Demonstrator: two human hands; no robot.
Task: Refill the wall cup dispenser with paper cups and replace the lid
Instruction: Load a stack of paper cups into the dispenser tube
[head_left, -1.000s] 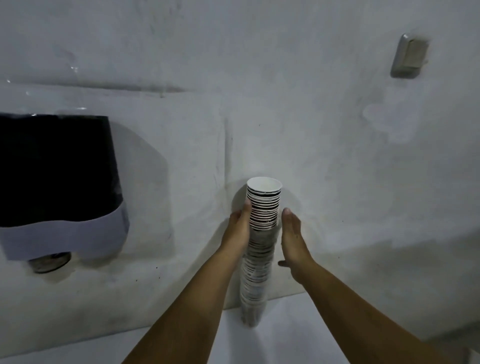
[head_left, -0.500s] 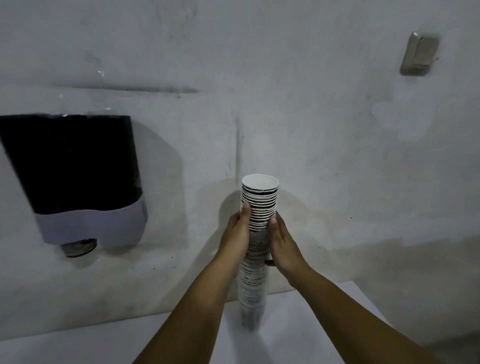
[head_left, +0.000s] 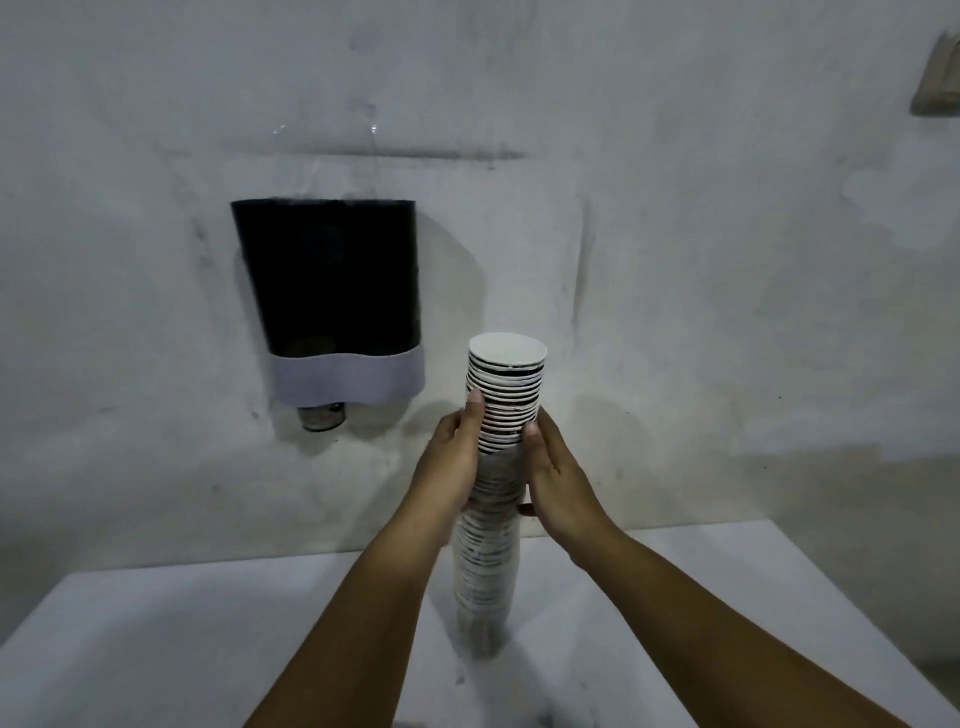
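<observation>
A tall stack of white paper cups (head_left: 506, 395) stands upright, its bottom near the white table (head_left: 208, 623). My left hand (head_left: 451, 462) grips the stack from the left. On the stack's right side my right hand (head_left: 558, 478) presses in at about mid height. The wall cup dispenser (head_left: 332, 291), dark with a pale grey lower band, hangs on the wall to the upper left of the stack. One cup bottom (head_left: 322, 415) pokes out beneath it. No lid is in view.
A small grey wall fitting (head_left: 937, 78) sits at the upper right edge. The table's right edge falls away at the right side of the view. The wall behind is scuffed white plaster.
My right hand has closed in against the stack, having been apart from it a second ago. The view has swung left, so the dispenser now sits nearer the centre.
</observation>
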